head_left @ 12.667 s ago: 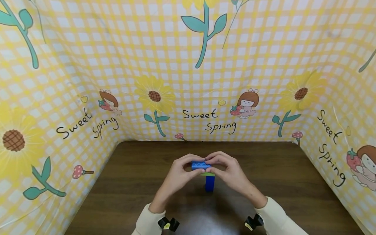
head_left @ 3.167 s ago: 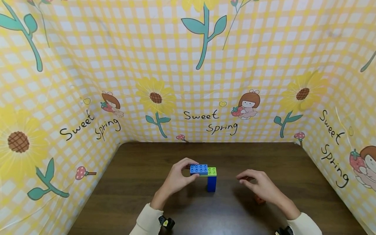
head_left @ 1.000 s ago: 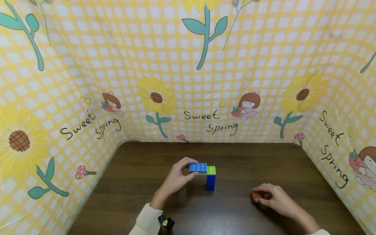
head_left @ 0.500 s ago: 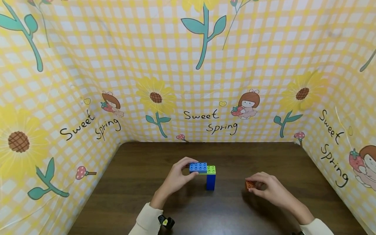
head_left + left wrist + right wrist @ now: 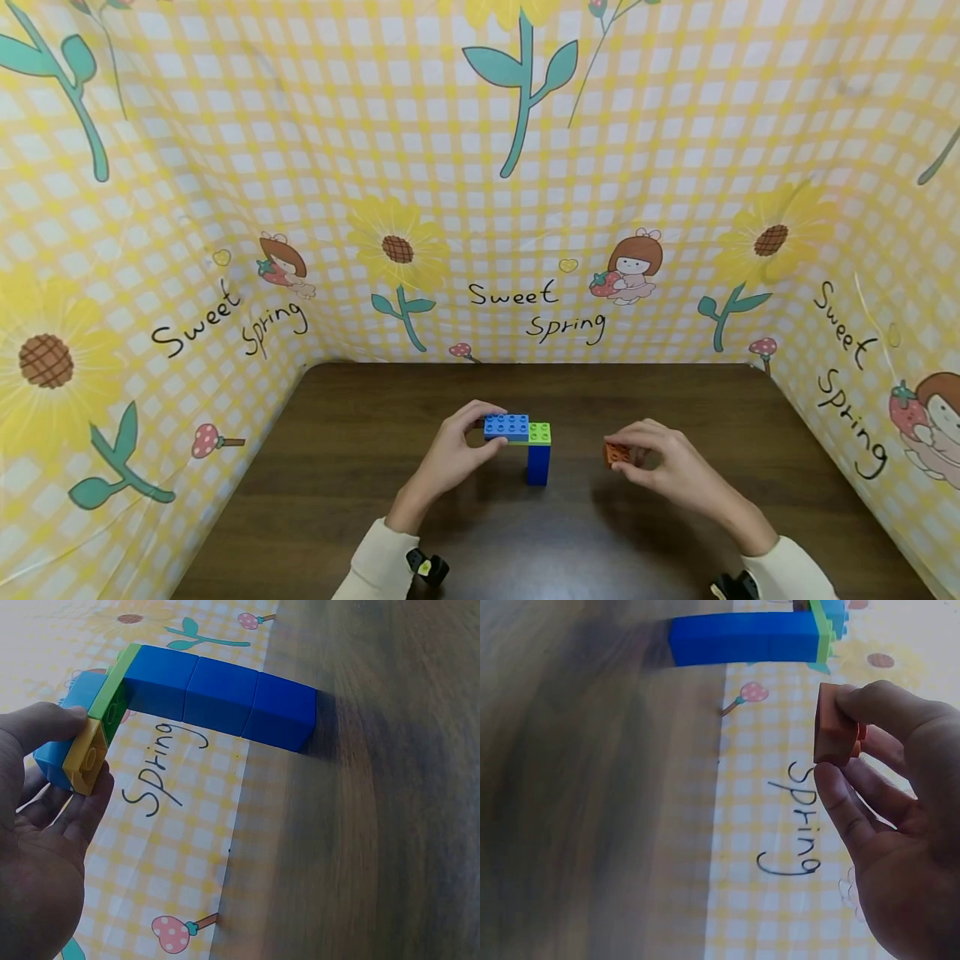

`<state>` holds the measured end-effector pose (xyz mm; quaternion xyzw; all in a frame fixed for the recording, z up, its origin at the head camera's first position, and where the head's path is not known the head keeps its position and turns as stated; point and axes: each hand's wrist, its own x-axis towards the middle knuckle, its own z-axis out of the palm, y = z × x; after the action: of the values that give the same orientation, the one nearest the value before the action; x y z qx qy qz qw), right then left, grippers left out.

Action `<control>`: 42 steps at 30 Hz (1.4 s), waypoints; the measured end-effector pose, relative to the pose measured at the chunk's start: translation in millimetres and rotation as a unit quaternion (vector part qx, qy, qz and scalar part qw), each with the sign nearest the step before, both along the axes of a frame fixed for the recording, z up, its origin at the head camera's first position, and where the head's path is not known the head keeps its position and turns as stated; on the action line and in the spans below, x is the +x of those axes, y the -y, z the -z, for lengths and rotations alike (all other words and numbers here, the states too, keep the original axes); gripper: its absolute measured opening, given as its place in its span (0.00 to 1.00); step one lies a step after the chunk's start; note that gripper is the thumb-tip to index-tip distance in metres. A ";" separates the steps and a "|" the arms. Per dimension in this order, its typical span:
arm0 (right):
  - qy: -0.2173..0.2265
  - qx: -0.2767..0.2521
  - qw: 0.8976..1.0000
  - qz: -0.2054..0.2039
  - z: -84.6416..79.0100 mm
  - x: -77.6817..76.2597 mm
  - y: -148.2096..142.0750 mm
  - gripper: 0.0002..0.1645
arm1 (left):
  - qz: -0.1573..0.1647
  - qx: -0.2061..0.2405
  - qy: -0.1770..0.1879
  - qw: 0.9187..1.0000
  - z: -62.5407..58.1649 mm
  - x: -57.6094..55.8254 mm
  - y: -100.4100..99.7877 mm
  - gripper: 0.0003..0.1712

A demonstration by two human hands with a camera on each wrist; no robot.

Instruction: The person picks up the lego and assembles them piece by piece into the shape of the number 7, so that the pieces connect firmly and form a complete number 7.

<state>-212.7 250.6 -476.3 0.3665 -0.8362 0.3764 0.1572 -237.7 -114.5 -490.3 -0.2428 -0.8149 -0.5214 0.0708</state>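
Observation:
A column of dark blue building bricks (image 5: 217,694) stands upright on the table. Across its top lies a flat green brick (image 5: 540,433), reaching out to the left. A lighter blue brick (image 5: 506,427) sits on the green one's left part, and a yellow-orange brick (image 5: 86,757) shows beneath that overhang in the left wrist view. My left hand (image 5: 450,450) pinches the overhanging end between thumb and fingers. Right of the column, my right hand (image 5: 671,467) holds a small orange-brown brick (image 5: 836,727) by its sides, raised above the table and apart from the structure.
The dark wooden table (image 5: 360,400) meets a yellow checked cloth (image 5: 517,208) at the back and both sides. A black wrist camera (image 5: 427,567) is strapped at the left sleeve, another (image 5: 735,586) at the right.
My right hand took hold of the orange-brown brick on the table, lifted it and brought it left toward the column. My left hand stays at the overhanging end; earlier both hands were there.

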 end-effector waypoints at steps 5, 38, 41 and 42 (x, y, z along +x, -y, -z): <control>-0.012 0.003 1.000 -0.004 -7.3 -4.3 11.2 0.23 | -0.002 0.004 0.006 1.000 -1.1 0.9 -1.3 0.20; 0.019 0.079 0.997 -0.010 -52.4 -32.9 71.5 0.18 | 0.001 0.015 -0.006 1.000 0.8 -2.1 -12.9 0.19; 0.022 0.088 0.996 -0.017 -52.1 -35.0 76.1 0.18 | 0.005 0.019 -0.008 1.000 0.9 -1.7 -13.3 0.19; 0.023 0.090 0.995 -0.020 -51.8 -35.6 77.7 0.18 | 0.005 0.019 -0.008 1.000 1.1 -1.6 -13.2 0.19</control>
<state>-248.3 172.9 -424.5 0.3868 -0.8627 0.3109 0.0968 -239.3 -101.3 -491.5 -0.2498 -0.8031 -0.5351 0.0790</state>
